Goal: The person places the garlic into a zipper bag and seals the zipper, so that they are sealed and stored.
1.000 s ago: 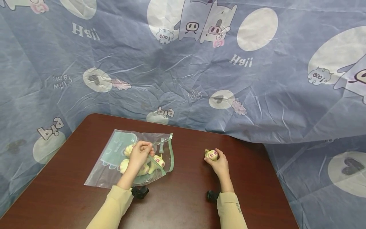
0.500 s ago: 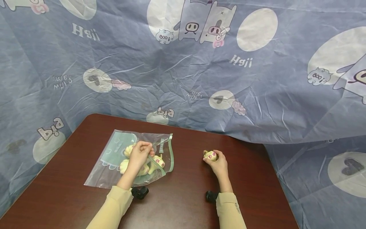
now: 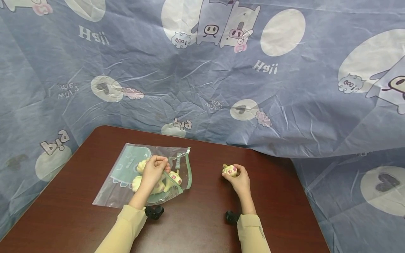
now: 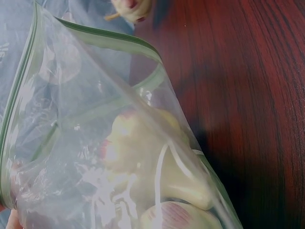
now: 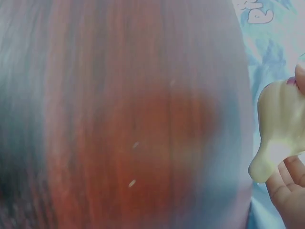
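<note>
Blue-grey cloth [image 3: 190, 105] behind the brown tabletop [image 3: 202, 218] reads "Hgii" and "BOO"; the right sleeve's lettering [image 3: 262, 232] is illegible. The left hand [image 3: 156, 168] pinches the clear bag [image 3: 126, 167] of garlic bulbs [image 3: 175, 177], partly hiding them; the right hand [image 3: 241, 180] grips another bulb [image 3: 230, 171], apart from the bag.

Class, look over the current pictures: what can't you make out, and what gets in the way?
Head view: how many bulbs the clear bag holds; the left hand partly covers them.
Left wrist view: most of the left hand, cut off by the left edge.
Right wrist view: part of the held bulb, cut off by the right edge.
Head view: the lettering on the right sleeve, too small to read.
</note>
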The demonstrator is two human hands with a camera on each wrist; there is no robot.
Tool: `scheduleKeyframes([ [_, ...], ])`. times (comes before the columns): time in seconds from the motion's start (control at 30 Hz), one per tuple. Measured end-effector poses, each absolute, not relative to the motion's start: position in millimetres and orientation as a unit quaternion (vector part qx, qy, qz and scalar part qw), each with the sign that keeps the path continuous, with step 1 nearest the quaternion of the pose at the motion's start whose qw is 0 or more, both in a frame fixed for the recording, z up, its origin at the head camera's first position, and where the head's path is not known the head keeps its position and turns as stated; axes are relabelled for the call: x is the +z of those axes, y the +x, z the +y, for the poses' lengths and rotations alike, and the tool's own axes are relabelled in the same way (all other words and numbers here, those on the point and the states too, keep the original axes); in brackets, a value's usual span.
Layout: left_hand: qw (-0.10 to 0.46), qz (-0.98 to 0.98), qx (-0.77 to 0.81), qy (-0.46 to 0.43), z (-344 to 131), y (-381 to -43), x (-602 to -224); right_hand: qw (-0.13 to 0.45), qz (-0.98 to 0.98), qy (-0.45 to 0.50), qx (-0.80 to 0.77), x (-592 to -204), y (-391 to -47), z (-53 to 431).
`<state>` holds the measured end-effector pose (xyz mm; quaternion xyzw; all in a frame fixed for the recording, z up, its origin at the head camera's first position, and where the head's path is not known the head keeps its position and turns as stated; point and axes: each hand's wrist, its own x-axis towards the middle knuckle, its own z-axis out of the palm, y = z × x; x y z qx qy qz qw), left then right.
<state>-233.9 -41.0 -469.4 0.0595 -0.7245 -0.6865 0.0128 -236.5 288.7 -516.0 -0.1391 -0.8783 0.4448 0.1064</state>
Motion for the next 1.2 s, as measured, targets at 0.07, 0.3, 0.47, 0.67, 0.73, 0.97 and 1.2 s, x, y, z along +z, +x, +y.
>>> scheduleKeyframes([
  [0.07, 0.016, -0.723, -0.688, 0.059, -41, -233, -469, 0.106, -0.872, -0.134, 0.458, -512, -236, 285],
  [0.3, 0.018, -0.721, -0.69, 0.064, -41, -233, -468, 0.098, -0.855, -0.111, 0.498, -498, -234, 265],
  [0.47, 0.017, -0.717, -0.693, 0.07, -42, -233, -466, 0.088, -0.844, -0.083, 0.523, -489, -233, 247],
  [0.67, 0.016, -0.724, -0.687, 0.067, -43, -233, -464, 0.066, -0.829, -0.041, 0.554, -478, -230, 225],
  [0.73, 0.016, -0.724, -0.686, 0.068, -43, -233, -464, 0.06, -0.828, -0.027, 0.557, -473, -228, 217],
  [0.97, 0.019, -0.715, -0.695, 0.07, -46, -234, -466, 0.039, -0.83, 0.012, 0.557, -464, -225, 190],
  [1.2, 0.015, -0.711, -0.7, 0.069, -45, -236, -466, 0.015, -0.83, 0.038, 0.556, -463, -221, 167],
])
